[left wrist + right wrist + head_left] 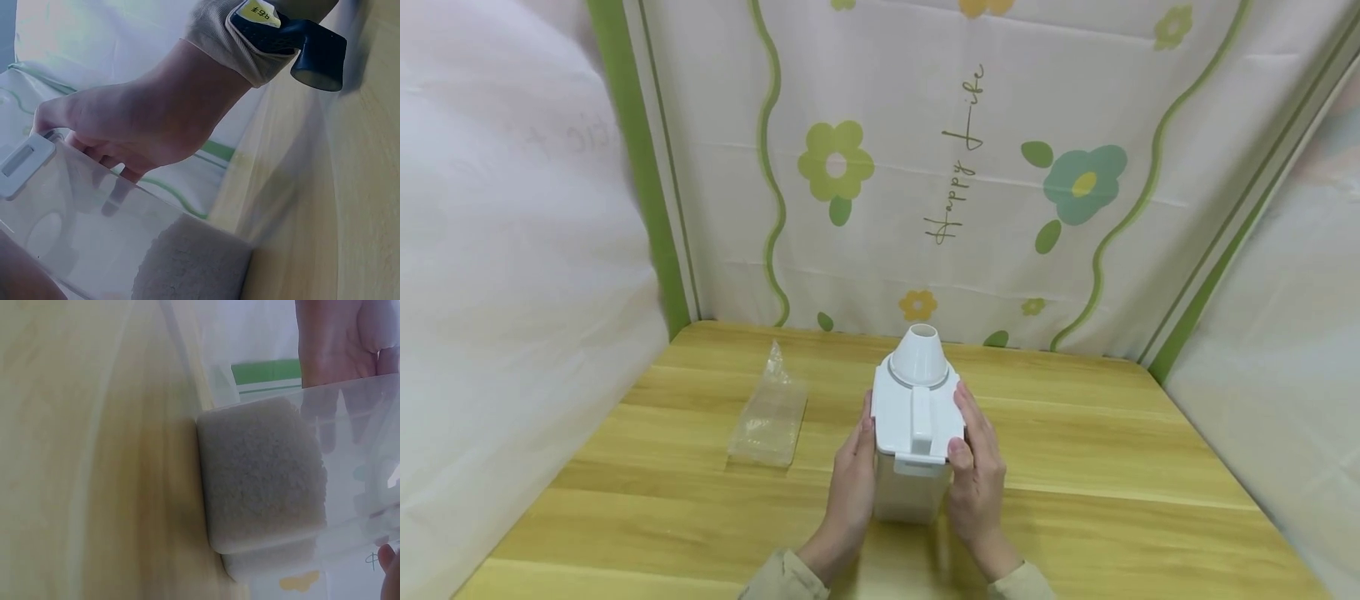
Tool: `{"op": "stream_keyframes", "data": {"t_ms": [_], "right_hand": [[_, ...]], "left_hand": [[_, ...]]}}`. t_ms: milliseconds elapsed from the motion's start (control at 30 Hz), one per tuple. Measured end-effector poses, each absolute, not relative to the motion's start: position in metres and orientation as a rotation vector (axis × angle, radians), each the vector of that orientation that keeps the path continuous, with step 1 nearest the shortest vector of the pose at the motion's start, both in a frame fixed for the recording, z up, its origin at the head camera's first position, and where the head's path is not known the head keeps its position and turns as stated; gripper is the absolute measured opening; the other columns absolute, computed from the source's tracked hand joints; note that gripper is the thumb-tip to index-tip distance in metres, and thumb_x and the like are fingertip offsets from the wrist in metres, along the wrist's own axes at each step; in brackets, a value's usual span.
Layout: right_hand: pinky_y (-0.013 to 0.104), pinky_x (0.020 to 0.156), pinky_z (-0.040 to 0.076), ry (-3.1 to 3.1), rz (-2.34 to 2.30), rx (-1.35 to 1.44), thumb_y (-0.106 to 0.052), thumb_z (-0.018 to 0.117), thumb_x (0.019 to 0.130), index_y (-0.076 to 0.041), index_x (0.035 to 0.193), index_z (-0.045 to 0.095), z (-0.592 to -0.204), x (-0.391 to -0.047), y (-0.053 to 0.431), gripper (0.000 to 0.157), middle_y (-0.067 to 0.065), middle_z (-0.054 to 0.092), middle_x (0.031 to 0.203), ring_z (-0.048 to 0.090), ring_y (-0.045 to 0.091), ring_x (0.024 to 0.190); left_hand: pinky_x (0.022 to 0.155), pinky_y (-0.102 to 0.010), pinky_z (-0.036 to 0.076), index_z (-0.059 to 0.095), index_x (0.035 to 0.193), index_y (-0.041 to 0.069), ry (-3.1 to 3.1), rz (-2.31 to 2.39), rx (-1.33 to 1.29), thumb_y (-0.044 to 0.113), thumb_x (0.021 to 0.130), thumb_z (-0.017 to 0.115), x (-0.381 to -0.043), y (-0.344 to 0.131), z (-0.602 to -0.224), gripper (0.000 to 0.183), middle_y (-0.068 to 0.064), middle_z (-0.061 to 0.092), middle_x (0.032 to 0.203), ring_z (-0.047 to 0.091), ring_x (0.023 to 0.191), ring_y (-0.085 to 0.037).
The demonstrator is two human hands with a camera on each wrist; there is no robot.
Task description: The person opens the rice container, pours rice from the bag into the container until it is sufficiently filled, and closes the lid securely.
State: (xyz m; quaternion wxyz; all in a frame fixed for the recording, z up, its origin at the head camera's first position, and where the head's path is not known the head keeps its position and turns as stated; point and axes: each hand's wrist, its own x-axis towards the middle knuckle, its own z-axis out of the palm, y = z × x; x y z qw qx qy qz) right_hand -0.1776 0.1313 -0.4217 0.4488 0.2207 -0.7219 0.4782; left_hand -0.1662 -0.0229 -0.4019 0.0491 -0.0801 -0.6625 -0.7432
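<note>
A clear rice container [910, 496] with a white lid [891, 421] stands upright between both hands. On the lid are a white cone-shaped spout [919, 358] and a raised handle [921, 421]. White rice [269, 481] fills the lower part, as the right wrist view shows through the wall. My left hand [852, 483] holds the left side near the lid, its fingers mostly hidden behind the container. On the opposite side my right hand [979, 479] grips the upper wall, thumb close to the lid's front corner and fingers stretched along the side.
A crumpled clear plastic bag [767, 425] lies on the wooden table [1120, 467], left of the container. Patterned fabric [880, 267] hangs behind the table's back edge, and more cloth walls stand at both sides. A dark wrist camera [319, 56] sits on the right sleeve.
</note>
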Motion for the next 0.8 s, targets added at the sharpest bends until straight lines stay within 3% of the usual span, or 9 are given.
{"op": "stream_keyframes", "data": {"t_ms": [200,367,533,633,800], "right_hand": [[0.025,0.104,0.042,-1.818,1.221,0.587,0.001,0.043,0.093,0.008,0.138,0.050,-0.416,-0.175,0.137,0.046,0.023,0.046,0.144,0.044,0.039,0.129],[0.023,0.096,0.047,-1.991,1.322,0.559,0.000,0.051,0.096,0.001,0.142,0.049,-0.402,-0.165,0.147,0.047,0.012,0.042,0.150,0.042,0.028,0.133],[0.024,0.095,0.049,-2.089,1.561,0.409,-0.009,0.055,0.100,-0.002,0.142,0.050,-0.385,-0.159,0.153,0.043,0.003,0.044,0.149,0.043,0.024,0.133],[0.023,0.094,0.050,-2.098,1.713,0.291,-0.014,0.059,0.100,-0.003,0.140,0.052,-0.380,-0.156,0.155,0.042,0.003,0.048,0.144,0.046,0.020,0.130],[0.021,0.095,0.048,-2.088,1.824,0.180,-0.017,0.061,0.099,-0.004,0.139,0.055,-0.376,-0.153,0.151,0.042,0.004,0.052,0.141,0.045,0.018,0.129]], "left_hand": [[0.117,-0.036,0.017,0.027,0.155,0.015,-2.026,-2.232,-0.290,0.040,0.109,0.026,-0.167,-0.025,-0.400,0.052,0.011,0.026,0.156,0.022,0.142,-0.011],[0.115,-0.029,0.022,0.023,0.156,0.011,-2.008,-2.182,-0.441,0.035,0.109,0.032,-0.167,-0.032,-0.396,0.053,0.005,0.026,0.157,0.024,0.142,-0.011],[0.115,-0.044,0.024,0.016,0.158,0.016,-2.103,-1.977,-0.608,0.033,0.103,0.050,-0.170,-0.043,-0.390,0.067,-0.002,0.023,0.159,0.023,0.143,-0.018],[0.115,-0.050,0.021,0.019,0.158,0.013,-2.203,-1.746,-0.695,0.037,0.099,0.058,-0.172,-0.047,-0.388,0.075,-0.001,0.019,0.160,0.019,0.145,-0.020],[0.116,-0.045,0.018,0.027,0.153,0.000,-2.305,-1.377,-0.795,0.050,0.094,0.063,-0.176,-0.050,-0.385,0.085,-0.004,0.015,0.160,0.011,0.147,-0.018]]}}
